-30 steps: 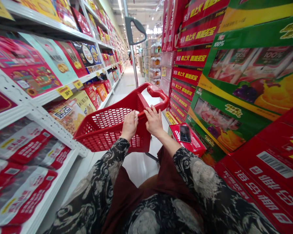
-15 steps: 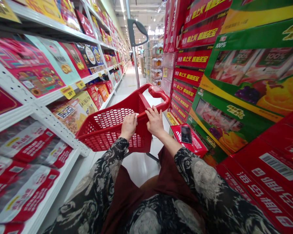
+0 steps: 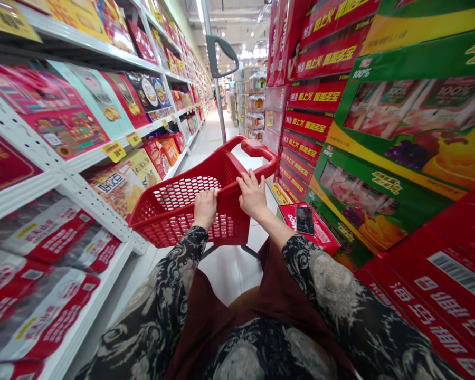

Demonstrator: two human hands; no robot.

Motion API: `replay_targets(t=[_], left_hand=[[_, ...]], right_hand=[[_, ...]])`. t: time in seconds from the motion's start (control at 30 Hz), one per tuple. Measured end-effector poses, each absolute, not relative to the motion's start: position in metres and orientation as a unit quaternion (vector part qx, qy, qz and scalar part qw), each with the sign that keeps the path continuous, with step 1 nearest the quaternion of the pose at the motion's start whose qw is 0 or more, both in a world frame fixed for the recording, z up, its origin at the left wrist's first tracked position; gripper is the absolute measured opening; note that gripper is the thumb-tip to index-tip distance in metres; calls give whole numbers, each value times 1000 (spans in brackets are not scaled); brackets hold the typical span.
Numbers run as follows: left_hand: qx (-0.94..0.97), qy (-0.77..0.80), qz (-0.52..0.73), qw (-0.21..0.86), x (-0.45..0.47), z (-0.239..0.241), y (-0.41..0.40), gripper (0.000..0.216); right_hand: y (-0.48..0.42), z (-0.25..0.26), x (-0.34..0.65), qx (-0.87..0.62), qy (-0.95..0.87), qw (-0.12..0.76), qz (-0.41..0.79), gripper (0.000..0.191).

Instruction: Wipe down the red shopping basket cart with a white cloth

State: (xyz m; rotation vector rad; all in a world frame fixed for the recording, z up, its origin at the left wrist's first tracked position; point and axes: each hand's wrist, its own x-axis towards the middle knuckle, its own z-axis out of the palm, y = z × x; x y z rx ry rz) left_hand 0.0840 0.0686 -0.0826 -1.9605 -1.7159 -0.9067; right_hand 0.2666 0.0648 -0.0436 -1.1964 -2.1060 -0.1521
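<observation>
Both arms were extended forward and angled inward, clad in black sheer-looking sleeves patterned with pale grey floral swirls, left [image 3: 158, 295] and right [image 3: 336, 290]. The bare left hand [image 3: 205, 207] was found back upward, its fingers curled over and drawn together, the cuff near the wrist. The bare right hand [image 3: 253, 194] stood slightly farther forward, apart from the left, fingers slightly spread and gently bent; more forearm lay exposed on this side. Both palms were hidden from view.
</observation>
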Motion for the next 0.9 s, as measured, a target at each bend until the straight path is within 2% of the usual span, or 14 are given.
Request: replay_targets(t=[0.33, 0.63, 0.9], left_hand=[[-730, -574, -320, 188, 60, -90, 48, 40], [-725, -588, -314, 176, 61, -92, 46, 39], [-704, -613, -315, 169, 26, -101, 31, 41]], right_hand=[[63, -53, 267, -437, -845, 304, -45, 58], [60, -59, 254, -455, -838, 299, -35, 61], [61, -61, 258, -448, -839, 306, -37, 62]])
